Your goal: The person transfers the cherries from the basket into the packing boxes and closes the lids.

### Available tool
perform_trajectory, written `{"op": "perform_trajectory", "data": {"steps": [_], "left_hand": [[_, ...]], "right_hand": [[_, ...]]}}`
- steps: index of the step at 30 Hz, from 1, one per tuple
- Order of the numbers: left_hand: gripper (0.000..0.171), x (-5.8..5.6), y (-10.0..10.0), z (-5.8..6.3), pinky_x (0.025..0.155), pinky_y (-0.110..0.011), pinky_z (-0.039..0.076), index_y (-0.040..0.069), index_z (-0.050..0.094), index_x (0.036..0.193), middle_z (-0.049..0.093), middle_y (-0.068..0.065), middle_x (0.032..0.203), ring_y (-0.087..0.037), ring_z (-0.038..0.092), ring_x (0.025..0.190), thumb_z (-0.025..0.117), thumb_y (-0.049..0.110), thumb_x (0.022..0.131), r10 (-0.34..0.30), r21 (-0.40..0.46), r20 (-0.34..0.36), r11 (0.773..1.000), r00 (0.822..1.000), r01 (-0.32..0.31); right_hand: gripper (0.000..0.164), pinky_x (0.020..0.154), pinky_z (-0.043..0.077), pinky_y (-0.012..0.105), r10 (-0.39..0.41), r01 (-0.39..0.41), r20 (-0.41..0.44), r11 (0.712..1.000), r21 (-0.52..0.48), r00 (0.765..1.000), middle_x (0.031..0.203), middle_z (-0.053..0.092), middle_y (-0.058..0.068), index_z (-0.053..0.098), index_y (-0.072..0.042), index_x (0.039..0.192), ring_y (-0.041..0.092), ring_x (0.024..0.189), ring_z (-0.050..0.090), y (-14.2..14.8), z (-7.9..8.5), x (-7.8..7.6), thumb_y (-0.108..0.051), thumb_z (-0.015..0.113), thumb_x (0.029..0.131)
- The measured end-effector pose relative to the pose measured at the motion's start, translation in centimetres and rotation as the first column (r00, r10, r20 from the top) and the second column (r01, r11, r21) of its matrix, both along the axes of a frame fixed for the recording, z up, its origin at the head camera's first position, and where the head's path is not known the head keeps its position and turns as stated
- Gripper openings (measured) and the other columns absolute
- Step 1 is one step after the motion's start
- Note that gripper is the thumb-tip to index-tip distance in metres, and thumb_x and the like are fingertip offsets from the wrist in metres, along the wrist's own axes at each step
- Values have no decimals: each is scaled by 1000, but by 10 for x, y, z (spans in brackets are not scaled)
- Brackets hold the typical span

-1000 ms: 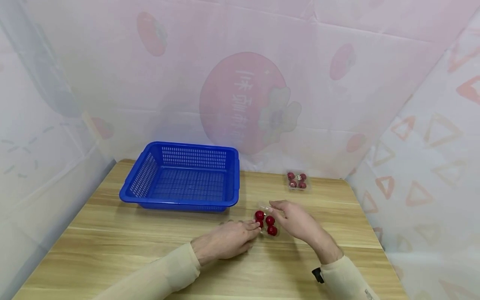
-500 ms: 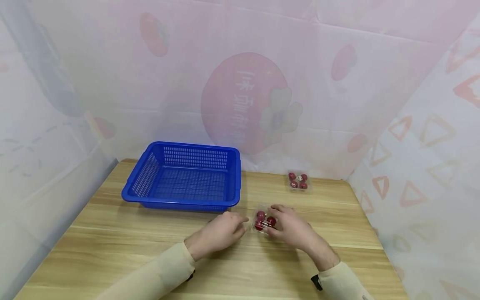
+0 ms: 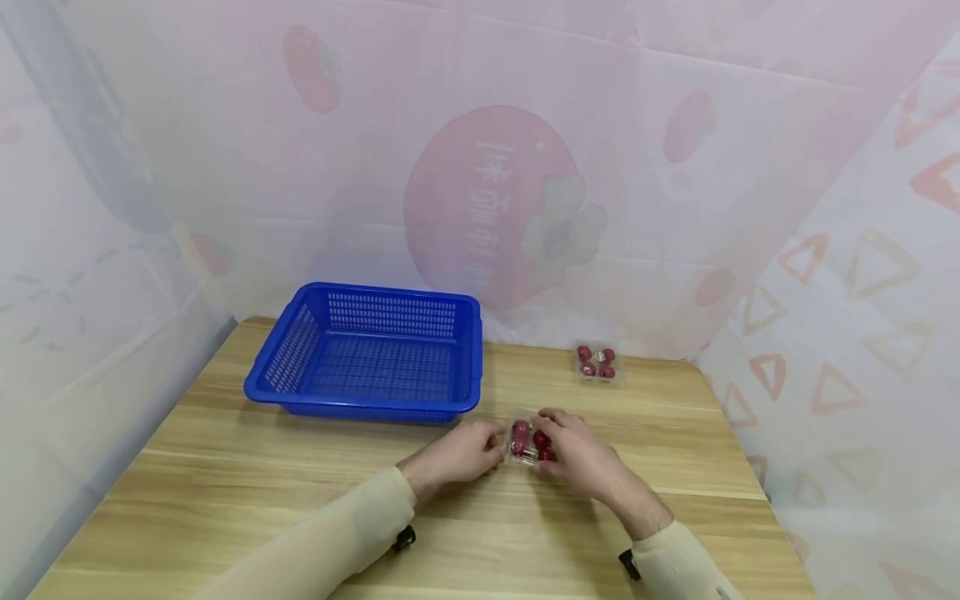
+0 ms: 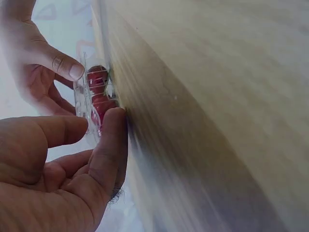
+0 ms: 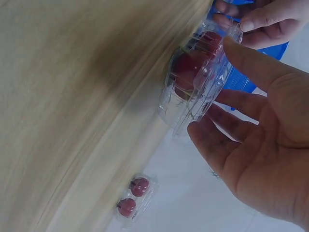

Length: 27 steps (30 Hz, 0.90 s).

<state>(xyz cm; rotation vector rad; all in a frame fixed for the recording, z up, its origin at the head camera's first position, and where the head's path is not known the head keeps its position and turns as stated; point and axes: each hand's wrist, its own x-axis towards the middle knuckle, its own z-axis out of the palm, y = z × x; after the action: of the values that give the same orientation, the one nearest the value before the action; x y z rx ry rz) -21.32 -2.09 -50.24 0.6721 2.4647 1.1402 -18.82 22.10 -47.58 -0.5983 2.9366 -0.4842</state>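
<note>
A clear plastic clamshell box (image 3: 522, 447) with several round red fruits (image 5: 189, 67) lies on the table between both hands. Its lid is down over the fruits; whether it is latched I cannot tell. My left hand (image 3: 467, 452) pinches the box's left edge between thumb and forefinger, as the left wrist view shows. Over the box's right part, my right hand (image 3: 577, 454) holds the lid, thumb at the near edge and fingers at the far edge. This hand hides some of the fruits in the head view.
A blue perforated plastic basket (image 3: 363, 405) stands at the back left with nothing in it. Another clear box of red fruits (image 3: 597, 363) sits near the table's back edge, on the right. Printed cloth walls (image 3: 675, 250) enclose the wooden table (image 3: 225, 492).
The clamshell's lid has come down over the fruits from the back under my right hand. My left hand drew back from the box, then came back to pinch its left edge.
</note>
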Motion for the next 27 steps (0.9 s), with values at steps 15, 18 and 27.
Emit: {"op": "perform_trajectory", "data": {"steps": [15,18,27], "left_hand": [[70,-11,16,-14,84,-30,73,-6,33,181,63,-9,98,-16,74,89,59,3,117,75,284,412,936,908,-206],[70,-10,17,-13,85,-30,73,-6,31,181,59,-6,97,-16,74,90,60,5,118,96,275,398,936,912,-218],[66,-9,15,-13,83,-33,75,-6,39,179,60,-9,98,-18,77,90,60,3,117,133,248,350,941,927,-229]], "right_hand": [[72,129,56,64,23,-22,28,999,-24,999,170,62,28,63,5,163,50,157,62,7,-4,-13,-15,95,101],[74,133,52,65,11,-9,54,999,-44,998,174,58,29,61,7,165,52,161,58,11,-5,-13,-13,94,102],[78,103,66,49,-38,57,126,986,-155,991,135,72,25,56,5,170,32,114,70,34,-6,-7,-14,91,102]]}}
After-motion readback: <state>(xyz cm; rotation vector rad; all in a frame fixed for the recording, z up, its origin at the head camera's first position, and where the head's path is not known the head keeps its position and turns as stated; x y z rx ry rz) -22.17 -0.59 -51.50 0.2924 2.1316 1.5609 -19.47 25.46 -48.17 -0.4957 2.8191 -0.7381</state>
